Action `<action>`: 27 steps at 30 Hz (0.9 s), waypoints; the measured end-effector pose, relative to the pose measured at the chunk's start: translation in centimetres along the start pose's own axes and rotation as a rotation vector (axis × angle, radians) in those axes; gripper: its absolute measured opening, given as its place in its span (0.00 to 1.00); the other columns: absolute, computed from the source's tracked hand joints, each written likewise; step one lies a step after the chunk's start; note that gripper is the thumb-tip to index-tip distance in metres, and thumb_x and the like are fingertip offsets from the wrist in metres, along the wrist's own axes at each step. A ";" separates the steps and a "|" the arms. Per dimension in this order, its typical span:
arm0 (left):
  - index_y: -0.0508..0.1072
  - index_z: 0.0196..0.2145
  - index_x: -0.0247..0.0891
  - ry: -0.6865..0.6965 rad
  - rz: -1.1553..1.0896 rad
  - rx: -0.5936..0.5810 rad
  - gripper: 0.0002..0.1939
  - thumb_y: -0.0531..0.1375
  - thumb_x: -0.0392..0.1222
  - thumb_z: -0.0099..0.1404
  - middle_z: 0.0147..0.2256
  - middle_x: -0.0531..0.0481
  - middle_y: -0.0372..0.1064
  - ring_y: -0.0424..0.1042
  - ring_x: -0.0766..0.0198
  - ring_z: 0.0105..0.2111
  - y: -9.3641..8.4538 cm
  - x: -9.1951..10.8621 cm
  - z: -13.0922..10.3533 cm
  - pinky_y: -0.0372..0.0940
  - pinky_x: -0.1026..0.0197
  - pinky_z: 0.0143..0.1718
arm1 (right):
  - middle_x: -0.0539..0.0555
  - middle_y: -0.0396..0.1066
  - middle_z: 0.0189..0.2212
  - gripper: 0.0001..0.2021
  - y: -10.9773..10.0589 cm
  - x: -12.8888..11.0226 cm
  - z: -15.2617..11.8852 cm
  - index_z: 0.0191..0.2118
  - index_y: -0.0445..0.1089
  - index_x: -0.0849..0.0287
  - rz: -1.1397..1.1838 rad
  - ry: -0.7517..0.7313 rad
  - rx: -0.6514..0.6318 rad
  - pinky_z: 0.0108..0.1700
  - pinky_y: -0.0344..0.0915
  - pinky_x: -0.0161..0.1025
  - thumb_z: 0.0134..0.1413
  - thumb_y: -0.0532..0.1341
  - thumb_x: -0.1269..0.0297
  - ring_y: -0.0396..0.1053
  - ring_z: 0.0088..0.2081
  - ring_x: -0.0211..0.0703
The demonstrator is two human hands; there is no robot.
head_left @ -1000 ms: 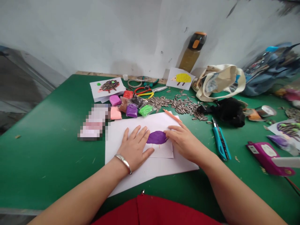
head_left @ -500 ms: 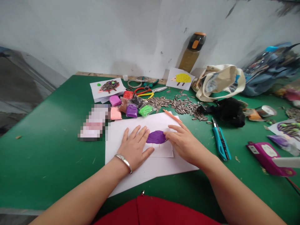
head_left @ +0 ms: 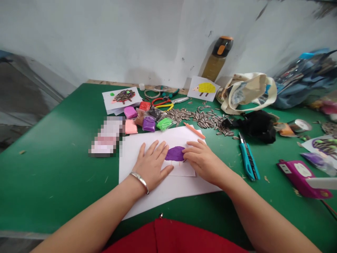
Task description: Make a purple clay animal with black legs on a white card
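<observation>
My left hand (head_left: 152, 162) lies flat and open, fingers spread, on a small white paper (head_left: 181, 171) over larger white sheets (head_left: 155, 205). Between my hands is a flat purple clay shape (head_left: 174, 153), with thin drawn lines below it. The left fingertips reach its left edge. My right hand (head_left: 205, 160) has its fingers loosely bent and partly apart, with fingertips at the clay's right edge. Whatever lies under those fingertips is hidden. An orange stick-like tool (head_left: 194, 130) rests just beyond the right hand, on the sheets' far edge.
Beyond the sheets lie bagged clay pieces (head_left: 149, 124), scissors (head_left: 171, 103) and sunflower seeds (head_left: 204, 117). A blue utility knife (head_left: 249, 158) and a magenta device (head_left: 302, 178) are right. A blurred phone-like object (head_left: 106, 137) lies left. Behind stand a bottle (head_left: 217, 58) and a cloth bag (head_left: 246, 93).
My right hand has shifted slightly left and its fingers have moved further over the clay's right edge. The left hand stays in place on the paper.
</observation>
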State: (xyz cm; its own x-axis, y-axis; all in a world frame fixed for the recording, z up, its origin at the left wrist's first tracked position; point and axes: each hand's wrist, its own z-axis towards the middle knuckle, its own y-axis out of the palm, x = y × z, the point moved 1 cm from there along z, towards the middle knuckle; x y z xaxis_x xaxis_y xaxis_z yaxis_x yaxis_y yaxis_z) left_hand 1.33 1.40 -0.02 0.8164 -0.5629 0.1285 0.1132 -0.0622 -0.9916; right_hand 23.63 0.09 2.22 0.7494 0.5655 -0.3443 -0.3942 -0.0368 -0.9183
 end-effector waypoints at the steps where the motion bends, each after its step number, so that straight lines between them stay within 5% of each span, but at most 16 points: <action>1: 0.55 0.64 0.38 0.001 -0.003 -0.002 0.33 0.42 0.60 0.69 0.65 0.46 0.50 0.45 0.50 0.65 0.0 0.0 0.0 0.34 0.37 0.63 | 0.55 0.75 0.44 0.11 -0.2 0.0 0.0 0.38 0.71 0.56 0.011 0.001 0.014 0.59 0.53 0.63 0.59 0.53 0.75 0.62 0.57 0.55; 11: 0.54 0.65 0.39 0.025 -0.003 -0.029 0.34 0.45 0.61 0.68 0.66 0.45 0.48 0.43 0.49 0.66 -0.1 -0.2 -0.1 0.31 0.38 0.63 | 0.54 0.75 0.39 0.13 -0.5 -1.7 -0.2 0.39 0.69 0.56 0.060 -0.049 -0.130 0.63 0.48 0.62 0.62 0.49 0.74 0.60 0.58 0.48; 20: 0.52 0.65 0.35 0.037 -0.074 -0.060 0.33 0.48 0.56 0.69 0.64 0.42 0.51 0.46 0.48 0.65 -0.6 -0.8 0.0 0.39 0.35 0.63 | 0.54 0.71 0.51 0.13 -0.3 -2.1 0.0 0.42 0.68 0.57 0.047 -0.048 -0.070 0.63 0.47 0.63 0.63 0.47 0.74 0.52 0.64 0.51; 27: 0.60 0.62 0.37 0.045 -0.161 -0.005 0.28 0.48 0.53 0.70 0.61 0.42 0.58 0.50 0.49 0.64 -0.7 -1.7 -0.2 0.43 0.36 0.62 | 0.54 0.68 0.54 0.15 1.0 -2.9 0.2 0.46 0.68 0.58 0.027 -0.121 -0.093 0.65 0.44 0.62 0.63 0.46 0.75 0.47 0.65 0.51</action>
State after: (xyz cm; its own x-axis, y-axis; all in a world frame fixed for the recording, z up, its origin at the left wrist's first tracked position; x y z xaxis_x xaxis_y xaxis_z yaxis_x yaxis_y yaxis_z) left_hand -0.27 2.23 0.41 0.7619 -0.5814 0.2855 0.2376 -0.1592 -0.9582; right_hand 20.97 -1.46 2.38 0.6676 0.6581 -0.3481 -0.3582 -0.1260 -0.9251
